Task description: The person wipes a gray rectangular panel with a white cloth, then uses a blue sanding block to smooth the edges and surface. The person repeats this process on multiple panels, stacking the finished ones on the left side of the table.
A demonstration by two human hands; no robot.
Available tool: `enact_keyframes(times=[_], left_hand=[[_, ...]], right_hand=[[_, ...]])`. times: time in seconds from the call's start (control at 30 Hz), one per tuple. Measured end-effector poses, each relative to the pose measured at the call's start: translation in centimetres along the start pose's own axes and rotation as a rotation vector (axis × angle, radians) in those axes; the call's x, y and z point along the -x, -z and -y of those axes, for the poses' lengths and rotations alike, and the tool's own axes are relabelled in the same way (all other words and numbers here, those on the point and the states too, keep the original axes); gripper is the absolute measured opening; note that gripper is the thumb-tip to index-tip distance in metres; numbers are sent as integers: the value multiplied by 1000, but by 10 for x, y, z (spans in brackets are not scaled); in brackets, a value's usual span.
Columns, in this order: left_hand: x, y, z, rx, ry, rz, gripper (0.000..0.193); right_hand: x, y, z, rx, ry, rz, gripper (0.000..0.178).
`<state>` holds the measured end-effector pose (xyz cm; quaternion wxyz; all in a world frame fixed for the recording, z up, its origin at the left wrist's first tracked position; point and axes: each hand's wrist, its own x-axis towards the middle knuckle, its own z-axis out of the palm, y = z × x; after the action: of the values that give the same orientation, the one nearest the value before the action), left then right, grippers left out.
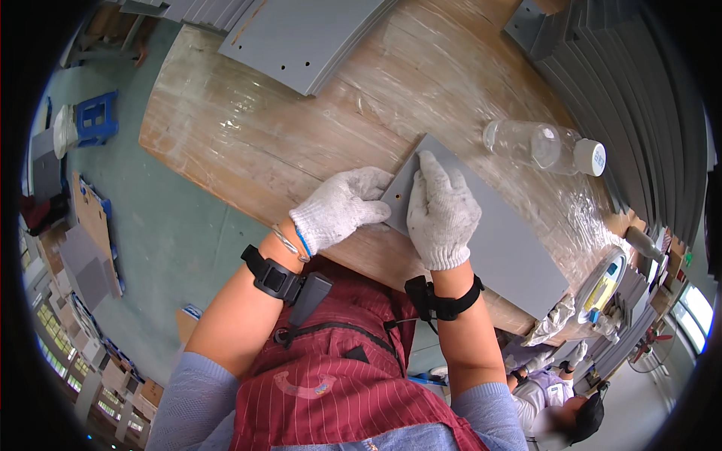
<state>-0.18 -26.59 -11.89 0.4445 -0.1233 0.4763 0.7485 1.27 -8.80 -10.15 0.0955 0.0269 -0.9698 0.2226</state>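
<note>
A flat grey panel (504,233) with a small drilled hole near its left end lies slantwise on the film-wrapped table (286,143). My left hand (342,208), in a white knit glove, grips the panel's left end; its fingertips are partly hidden at the edge. My right hand (444,214), gloved the same way, rests on the panel's top face beside the hole, fingers stretched out and pointing away from me. I see no tool in either hand.
A clear bottle with a white cap (590,157) lies beyond the panel. Stacked grey panels (301,45) are at the back, with more at the right (617,90). An oval dish (602,286) sits at the right end. Another person (553,402) works at lower right.
</note>
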Motion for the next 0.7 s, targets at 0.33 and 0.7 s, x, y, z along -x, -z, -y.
enact_keyframes(times=[0.33,0.7], left_hand=[[3,5,4,-12,-13,-4,47],[9,-13,-12,-125,19,-92,49]], right_hand=[[3,0,-2,-111,-59,-84,23],[22,10,-2,12,-315,-49,30]])
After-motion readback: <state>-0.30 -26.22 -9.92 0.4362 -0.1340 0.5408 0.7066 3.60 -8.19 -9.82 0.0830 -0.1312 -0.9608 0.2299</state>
